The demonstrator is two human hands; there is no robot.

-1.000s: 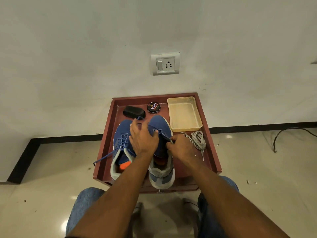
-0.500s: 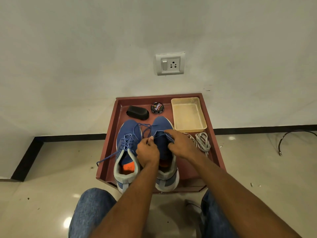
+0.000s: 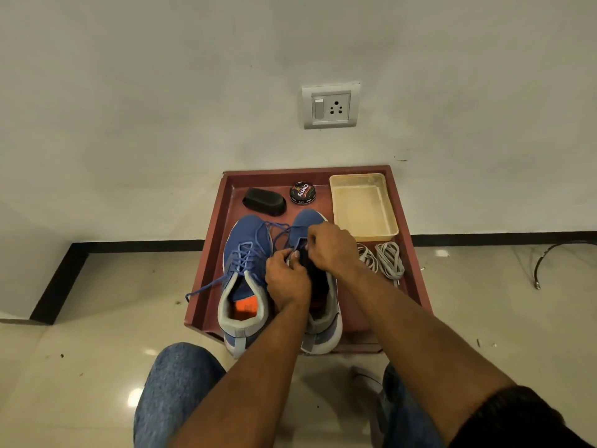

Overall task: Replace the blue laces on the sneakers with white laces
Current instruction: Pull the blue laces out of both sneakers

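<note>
Two bare forearms reach forward from the bottom edge over denim-clad knees (image 3: pixel 176 379), both hands meeting over the right sneaker (image 3: pixel 318 305). Left hand (image 3: pixel 287 279) sits knuckles-up over that shoe's throat, fingers curled, fingertips pinching at the blue lace (image 3: pixel 277 232) near the eyelets. Right hand (image 3: pixel 332 245) is just beyond it and touching it, fingers curled down, gripping the shoe's tongue/lace area; exact pinch point hidden by the fingers. Left sneaker (image 3: pixel 244 279) stands beside it, touching or nearly so, its own blue lace loosened, one end trailing off the left rim of the tray onto the floor. Both shoes stand upright, toes away, heels over the near rim of the dark red tray (image 3: pixel 206 273). White laces (image 3: pixel 384 260) lie bundled on the tray right of the shoes, apart from the hands. Farther back in the tray: a shallow cream plastic tub (image 3: pixel 363 205) at the far right corner, nothing visible in it; a round shoe polish tin (image 3: pixel 302 193) centre; a black brush-like block (image 3: pixel 265 202) to the left. Wall socket (image 3: pixel 331 105) above.
</note>
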